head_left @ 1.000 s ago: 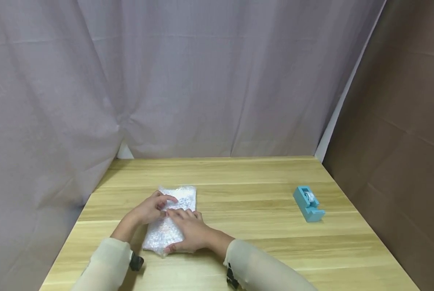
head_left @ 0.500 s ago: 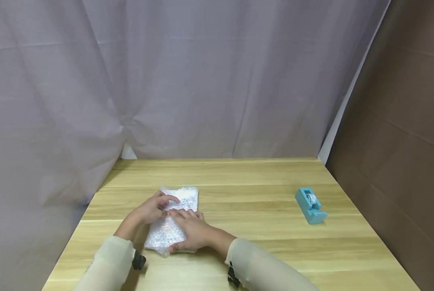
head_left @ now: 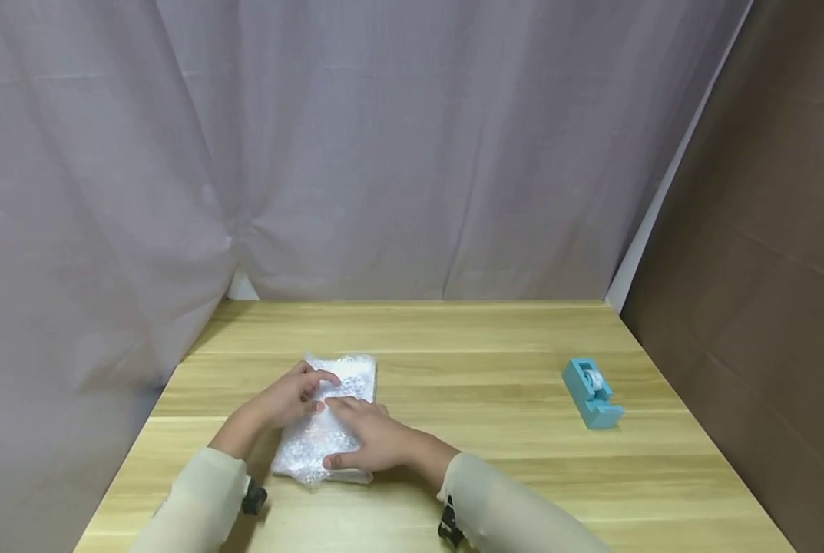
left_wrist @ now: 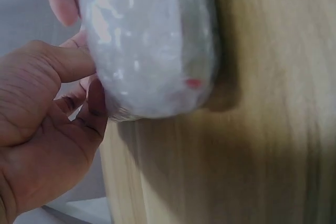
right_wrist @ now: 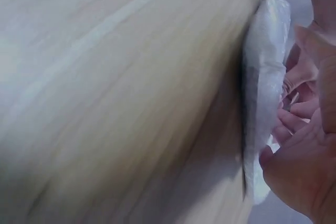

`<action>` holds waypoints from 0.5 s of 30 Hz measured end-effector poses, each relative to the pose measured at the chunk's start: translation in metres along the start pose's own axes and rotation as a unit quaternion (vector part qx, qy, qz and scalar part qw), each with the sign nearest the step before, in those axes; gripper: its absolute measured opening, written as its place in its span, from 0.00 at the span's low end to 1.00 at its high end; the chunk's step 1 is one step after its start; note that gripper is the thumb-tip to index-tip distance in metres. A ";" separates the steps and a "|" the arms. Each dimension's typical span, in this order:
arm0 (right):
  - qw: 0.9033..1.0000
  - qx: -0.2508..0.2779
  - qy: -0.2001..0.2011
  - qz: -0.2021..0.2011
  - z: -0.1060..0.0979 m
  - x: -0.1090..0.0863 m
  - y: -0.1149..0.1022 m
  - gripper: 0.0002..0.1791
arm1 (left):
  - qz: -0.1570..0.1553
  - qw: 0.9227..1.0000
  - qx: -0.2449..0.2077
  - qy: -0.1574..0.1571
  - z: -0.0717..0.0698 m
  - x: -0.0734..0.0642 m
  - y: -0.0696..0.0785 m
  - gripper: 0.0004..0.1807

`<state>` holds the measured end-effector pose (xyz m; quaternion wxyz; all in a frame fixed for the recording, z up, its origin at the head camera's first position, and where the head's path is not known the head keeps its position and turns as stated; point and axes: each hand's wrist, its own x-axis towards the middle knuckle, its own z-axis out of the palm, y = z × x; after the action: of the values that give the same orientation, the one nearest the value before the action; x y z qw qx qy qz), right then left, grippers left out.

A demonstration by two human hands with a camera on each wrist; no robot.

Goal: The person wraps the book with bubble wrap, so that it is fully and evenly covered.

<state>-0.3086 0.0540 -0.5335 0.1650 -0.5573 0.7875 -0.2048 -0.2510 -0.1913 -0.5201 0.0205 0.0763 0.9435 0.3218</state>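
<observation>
A flat rectangular package in clear bubble wrap (head_left: 315,449) lies on the wooden table, left of the middle. On its upper left part rests my left hand (head_left: 290,395), index finger stretched over the wrap and thumb bent towards the centre. The left wrist view shows thumb and bent fingers against the side of the bubble wrap (left_wrist: 142,45). My right hand (head_left: 373,434) lies over the package's right side with its fingers together and fairly straight, tips near the left thumb. What is inside the wrap cannot be made out, though a small red spot shows through.
A light blue tape dispenser (head_left: 591,393) with a roll of clear tape stands at the right of the wooden table (head_left: 453,369). Grey cloth (head_left: 412,153) hangs behind and to the left; a brown panel (head_left: 764,269) rises along the right.
My right hand has shifted slightly to the right, and its thumb sits a little higher on the package. The left hand stays nearly still. A small shift of the whole view also shows.
</observation>
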 end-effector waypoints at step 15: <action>0.998 -0.043 0.049 -0.014 -0.030 -0.055 0.016 0.61 | 0.007 0.991 0.112 0.074 0.015 -0.019 0.019 0.27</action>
<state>-0.3183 0.1149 -0.5136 0.0990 -0.5644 0.7946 -0.2005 -0.2281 -0.1709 -0.5203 -0.0599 0.0607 0.9720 0.2190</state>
